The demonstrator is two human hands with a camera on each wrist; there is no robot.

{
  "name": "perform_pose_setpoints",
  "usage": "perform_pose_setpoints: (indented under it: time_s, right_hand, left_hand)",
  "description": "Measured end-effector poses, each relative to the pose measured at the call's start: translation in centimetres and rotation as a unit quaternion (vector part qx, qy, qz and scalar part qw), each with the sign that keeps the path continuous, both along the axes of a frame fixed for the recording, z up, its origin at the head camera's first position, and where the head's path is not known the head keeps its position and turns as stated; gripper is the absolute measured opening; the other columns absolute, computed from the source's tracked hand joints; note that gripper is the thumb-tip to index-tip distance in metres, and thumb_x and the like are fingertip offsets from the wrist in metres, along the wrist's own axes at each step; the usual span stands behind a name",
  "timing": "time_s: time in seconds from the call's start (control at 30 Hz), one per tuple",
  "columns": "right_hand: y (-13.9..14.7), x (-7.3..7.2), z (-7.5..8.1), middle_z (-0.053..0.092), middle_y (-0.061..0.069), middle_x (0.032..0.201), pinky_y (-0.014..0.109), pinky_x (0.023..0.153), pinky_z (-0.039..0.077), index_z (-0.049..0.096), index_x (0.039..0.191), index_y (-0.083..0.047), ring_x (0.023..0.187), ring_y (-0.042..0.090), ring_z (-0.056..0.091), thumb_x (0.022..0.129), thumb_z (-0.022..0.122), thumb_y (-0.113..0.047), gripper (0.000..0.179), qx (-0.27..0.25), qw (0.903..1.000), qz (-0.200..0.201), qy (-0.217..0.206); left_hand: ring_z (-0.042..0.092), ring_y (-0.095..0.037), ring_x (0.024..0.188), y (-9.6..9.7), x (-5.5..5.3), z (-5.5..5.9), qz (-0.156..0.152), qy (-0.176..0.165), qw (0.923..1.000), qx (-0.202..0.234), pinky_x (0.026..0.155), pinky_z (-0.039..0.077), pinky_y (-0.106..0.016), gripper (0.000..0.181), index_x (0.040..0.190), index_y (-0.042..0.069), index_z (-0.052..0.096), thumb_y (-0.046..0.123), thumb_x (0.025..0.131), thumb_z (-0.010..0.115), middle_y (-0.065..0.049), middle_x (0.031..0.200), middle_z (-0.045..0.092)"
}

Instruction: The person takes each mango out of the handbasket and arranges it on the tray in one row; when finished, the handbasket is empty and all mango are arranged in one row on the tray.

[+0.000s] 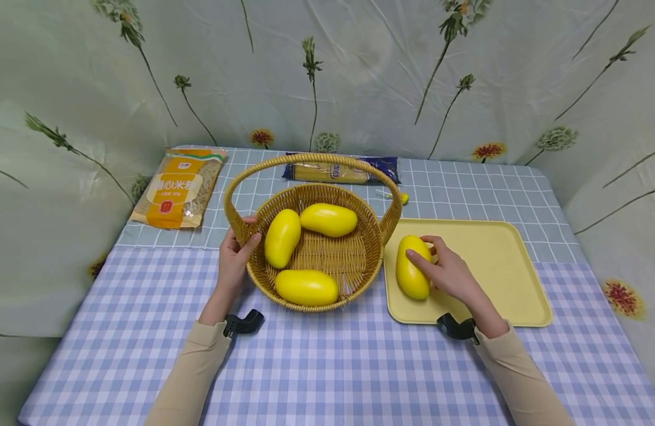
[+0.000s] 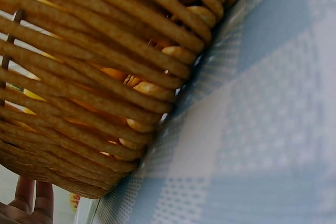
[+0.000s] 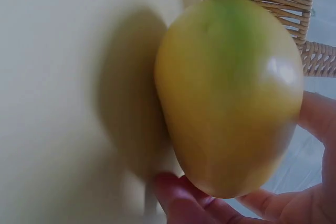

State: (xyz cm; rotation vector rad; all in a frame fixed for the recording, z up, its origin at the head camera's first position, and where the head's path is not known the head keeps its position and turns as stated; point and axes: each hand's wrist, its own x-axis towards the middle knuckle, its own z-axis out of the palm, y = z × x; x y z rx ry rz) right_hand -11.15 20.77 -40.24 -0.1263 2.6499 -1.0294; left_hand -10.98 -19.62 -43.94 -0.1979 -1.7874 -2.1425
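Note:
A round wicker basket [image 1: 327,253] with a tall arched handle stands mid-table. Three yellow mangoes lie in it: one at the left [image 1: 283,238], one at the back [image 1: 329,220] and one at the front [image 1: 306,288]. My left hand [image 1: 234,260] grips the basket's left rim at the foot of the handle. Over the left part of a pale yellow tray [image 1: 487,269], my right hand [image 1: 451,271] holds another mango [image 1: 412,269], thumb on one side and fingers on the other. In the right wrist view this mango [image 3: 228,98] shows a greenish end, close to the tray surface.
An orange-and-clear food bag [image 1: 178,188] lies at the back left. Behind the basket is a blue pack of pasta [image 1: 340,170]. A small yellow-green item [image 1: 403,198] sits between basket and tray. A flowered curtain [image 1: 348,77] hangs behind the checked tablecloth [image 1: 332,367].

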Motion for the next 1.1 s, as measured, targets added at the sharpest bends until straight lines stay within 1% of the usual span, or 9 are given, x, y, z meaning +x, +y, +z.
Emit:
perform_pose_setpoints:
  time_s: [0.13, 0.33, 0.43, 0.57, 0.67, 0.8, 0.87, 1.0, 1.1]
  right_hand:
    - [0.0, 0.2, 0.2, 0.049, 0.027, 0.123, 0.042, 0.074, 0.048, 0.032, 0.141, -0.001, 0.096, 0.035, 0.054, 0.093, 0.048, -0.055, 0.074, 0.018, 0.9996, -0.002, 0.021]
    - [0.0, 0.6, 0.4, 0.048, 0.025, 0.126, 0.049, 0.080, 0.046, 0.035, 0.141, 0.000, 0.104, 0.037, 0.051, 0.093, 0.050, -0.052, 0.073, 0.015, 0.9987, -0.012, 0.048]
    - [0.0, 0.8, 0.4, 0.047, 0.024, 0.127, 0.053, 0.085, 0.043, 0.038, 0.139, 0.000, 0.110, 0.039, 0.048, 0.094, 0.053, -0.048, 0.068, 0.005, 0.9968, -0.019, 0.077]
    - [-0.1, 0.9, 0.2, 0.046, 0.024, 0.128, 0.054, 0.088, 0.040, 0.045, 0.134, 0.002, 0.115, 0.039, 0.043, 0.094, 0.058, -0.036, 0.057, -0.026, 0.9894, -0.018, 0.142]
    - [-0.3, 0.8, 0.1, 0.049, 0.023, 0.125, 0.052, 0.085, 0.039, 0.052, 0.127, 0.003, 0.113, 0.040, 0.043, 0.092, 0.064, -0.023, 0.046, -0.055, 0.9765, -0.015, 0.208]
    - [-0.7, 0.8, 0.1, 0.058, 0.018, 0.115, 0.046, 0.083, 0.038, 0.060, 0.116, 0.001, 0.106, 0.036, 0.049, 0.085, 0.069, -0.008, 0.033, -0.081, 0.9506, -0.016, 0.299]
    - [-1.0, 0.9, 0.2, 0.060, 0.015, 0.112, 0.041, 0.082, 0.038, 0.063, 0.112, 0.000, 0.104, 0.033, 0.051, 0.083, 0.070, -0.004, 0.030, -0.094, 0.9378, -0.013, 0.334]
    - [-1.7, 1.2, 0.8, 0.063, 0.012, 0.109, 0.031, 0.082, 0.039, 0.065, 0.109, -0.002, 0.101, 0.027, 0.054, 0.082, 0.069, 0.000, 0.028, -0.118, 0.9181, -0.007, 0.378]
    - [-2.3, 1.5, 1.2, 0.064, 0.010, 0.107, 0.028, 0.080, 0.041, 0.067, 0.106, -0.002, 0.100, 0.025, 0.055, 0.082, 0.069, 0.002, 0.025, -0.138, 0.9084, -0.002, 0.395]
  left_hand:
    - [0.045, -0.023, 0.124, 0.0, 0.1, 0.0, 0.003, -0.005, 1.0000, 0.000, 0.105, 0.033, -0.031, 0.027, 0.116, 0.001, 0.058, -0.007, 0.090, 0.057, -0.011, 0.121, 0.057]
    - [0.045, -0.022, 0.124, -0.1, 0.1, -0.1, 0.007, -0.011, 0.9999, 0.003, 0.105, 0.033, -0.031, 0.028, 0.117, 0.002, 0.058, -0.007, 0.090, 0.057, -0.011, 0.121, 0.057]
    - [0.045, -0.023, 0.123, -0.1, 0.1, -0.2, 0.006, -0.011, 0.9999, 0.002, 0.105, 0.033, -0.031, 0.028, 0.118, -0.002, 0.057, -0.006, 0.090, 0.057, -0.012, 0.121, 0.056]
    - [0.045, -0.023, 0.123, -0.1, 0.1, -0.2, 0.007, -0.012, 0.9999, 0.003, 0.104, 0.033, -0.031, 0.028, 0.118, -0.004, 0.056, -0.006, 0.090, 0.057, -0.012, 0.121, 0.056]
    - [0.045, -0.023, 0.123, 0.0, 0.1, -0.1, 0.006, -0.012, 0.9999, 0.004, 0.105, 0.033, -0.031, 0.027, 0.118, -0.005, 0.055, -0.006, 0.090, 0.057, -0.012, 0.121, 0.057]
    - [0.044, -0.023, 0.124, 0.0, 0.1, 0.0, 0.004, -0.010, 0.9999, 0.003, 0.105, 0.032, -0.031, 0.029, 0.119, -0.009, 0.052, -0.006, 0.091, 0.057, -0.014, 0.121, 0.056]
    - [0.044, -0.023, 0.124, 0.0, 0.1, 0.0, 0.004, -0.009, 1.0000, 0.002, 0.106, 0.032, -0.032, 0.030, 0.120, -0.011, 0.050, -0.006, 0.091, 0.056, -0.014, 0.122, 0.055]
    - [0.044, -0.023, 0.123, 0.0, 0.0, -0.1, 0.005, -0.008, 0.9999, 0.004, 0.106, 0.032, -0.032, 0.028, 0.118, -0.008, 0.053, -0.007, 0.091, 0.056, -0.014, 0.121, 0.055]
    - [0.044, -0.024, 0.123, -0.1, 0.0, 0.0, 0.004, -0.009, 0.9999, 0.006, 0.105, 0.033, -0.031, 0.027, 0.118, -0.006, 0.055, -0.007, 0.091, 0.056, -0.015, 0.121, 0.055]
